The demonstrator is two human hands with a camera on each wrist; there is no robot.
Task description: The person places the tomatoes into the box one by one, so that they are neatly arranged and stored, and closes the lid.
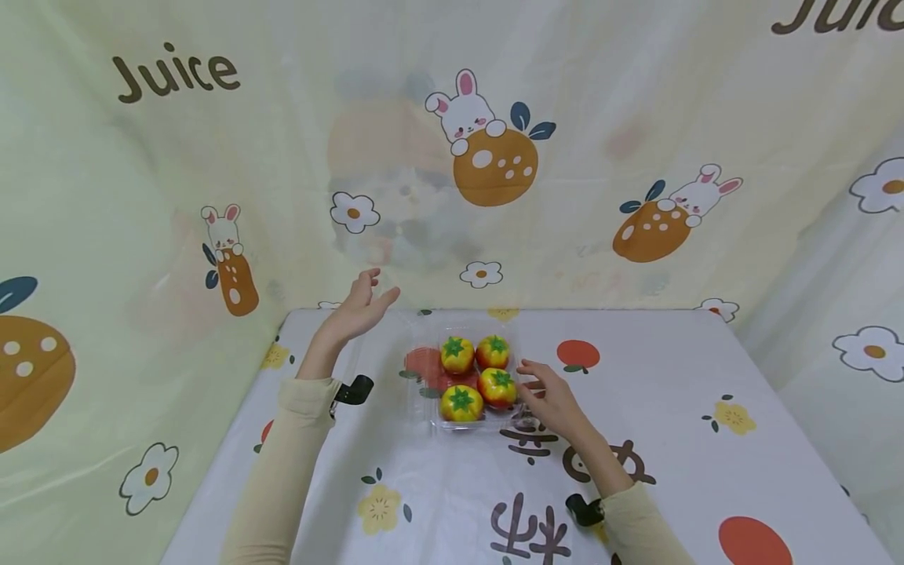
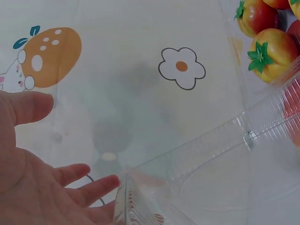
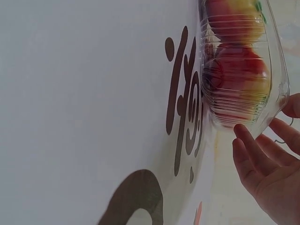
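A clear plastic clamshell box (image 1: 459, 426) stands on the table with several glossy yellow-and-red fruits (image 1: 457, 355) inside, each with a green star-shaped calyx. Its transparent lid (image 2: 213, 147) is folded back to the left. My left hand (image 1: 362, 308) is raised beside the lid, thumb spread and fingers extended; in the left wrist view the fingertips are right at the lid's corner. On the box's right side is my right hand (image 1: 554, 402). Its extended fingers (image 3: 253, 152) meet the ribbed side wall in the right wrist view, with the thumb at the rim.
A white patterned cloth covers the table (image 1: 657, 353). Close behind it hangs a pale curtain (image 1: 565, 220) printed with rabbits and flowers, which also runs along both sides. Each wrist carries a small black camera (image 1: 355, 390).
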